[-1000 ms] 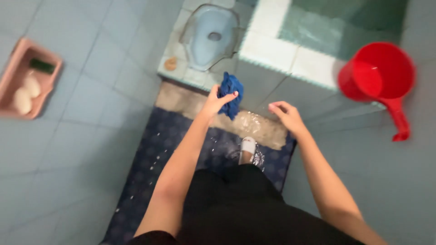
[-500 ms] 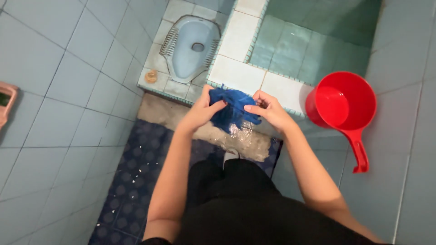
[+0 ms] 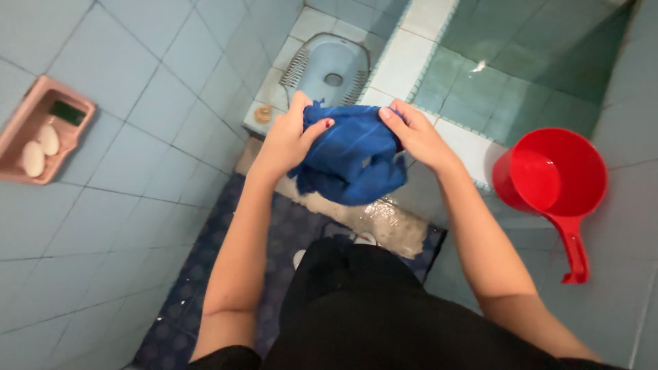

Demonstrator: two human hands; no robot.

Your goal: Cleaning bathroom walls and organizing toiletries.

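A wet blue cloth point(image 3: 356, 161) hangs spread between both hands above the floor. My left hand point(image 3: 288, 140) grips its left edge, thumb on top. My right hand point(image 3: 415, 137) grips its right edge. Below the cloth lies a wet concrete strip point(image 3: 384, 223) and a dark blue patterned floor point(image 3: 205, 288). My feet in white sandals point(image 3: 363, 238) show just above my black shorts.
A light blue squat toilet point(image 3: 329, 68) sits on a raised tiled step ahead. A tiled water basin point(image 3: 521, 75) is to the right, with a red plastic dipper point(image 3: 552, 181) hanging on its corner. A pink soap dish point(image 3: 38, 130) with two soaps is fixed to the left wall.
My right hand has joined the left on the blue cloth. Both hands have raised it and opened it out wider. The view has shifted, bringing the soap dish back in.
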